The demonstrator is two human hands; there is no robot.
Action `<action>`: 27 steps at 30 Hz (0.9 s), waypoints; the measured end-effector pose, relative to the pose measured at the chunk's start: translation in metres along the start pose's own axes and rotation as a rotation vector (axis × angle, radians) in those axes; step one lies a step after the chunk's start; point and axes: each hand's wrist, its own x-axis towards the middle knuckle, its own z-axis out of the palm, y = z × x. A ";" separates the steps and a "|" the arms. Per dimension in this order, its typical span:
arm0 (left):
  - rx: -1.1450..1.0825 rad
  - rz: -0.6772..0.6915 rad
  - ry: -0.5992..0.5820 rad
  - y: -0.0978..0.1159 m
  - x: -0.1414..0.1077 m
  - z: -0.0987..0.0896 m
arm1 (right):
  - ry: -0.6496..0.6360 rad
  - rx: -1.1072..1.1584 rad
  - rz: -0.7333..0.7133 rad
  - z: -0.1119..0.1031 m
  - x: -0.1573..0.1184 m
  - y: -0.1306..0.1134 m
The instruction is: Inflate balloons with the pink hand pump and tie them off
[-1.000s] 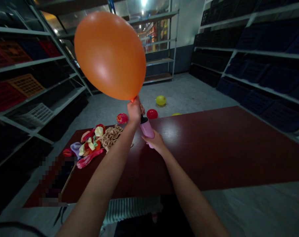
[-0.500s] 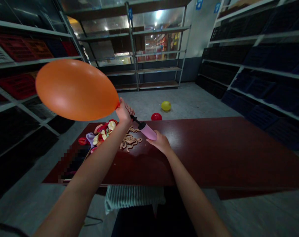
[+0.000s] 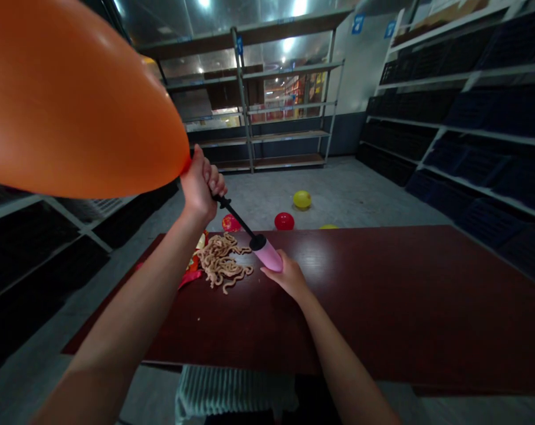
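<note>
A large inflated orange balloon [image 3: 81,112] fills the upper left, with its neck pinched in my left hand [image 3: 200,183]. The same hand is closed around the black end of a balloon pump. My right hand [image 3: 289,274] wraps the lower part of the pump's pink barrel [image 3: 268,257]. Between the two hands a black rod [image 3: 240,221] shows, drawn out of the barrel. The nozzle inside the balloon's neck is hidden by my left fingers. Below my left hand lies a heap of tan, long thin balloons [image 3: 223,262] on the table.
The dark red table [image 3: 382,301] spans the front. Flat coloured balloons [image 3: 191,276] are partly behind my left forearm. On the floor beyond are a yellow balloon [image 3: 302,199], a red balloon [image 3: 284,221] and a patterned one [image 3: 230,222]. Metal shelving [image 3: 289,137] stands behind.
The orange balloon looks bigger and reaches past the left edge. My left hand has moved up and left, away from my right, and more of the pump's rod shows. The view has shifted.
</note>
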 end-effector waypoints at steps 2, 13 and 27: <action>0.003 0.029 -0.024 -0.012 0.001 0.014 | 0.020 0.041 0.034 -0.002 0.003 0.004; 0.102 -0.216 -0.111 -0.139 -0.024 0.031 | 0.161 0.150 0.232 -0.002 0.010 0.005; 0.031 -0.123 0.196 -0.110 -0.052 -0.048 | -0.061 -0.232 0.105 -0.007 0.002 -0.019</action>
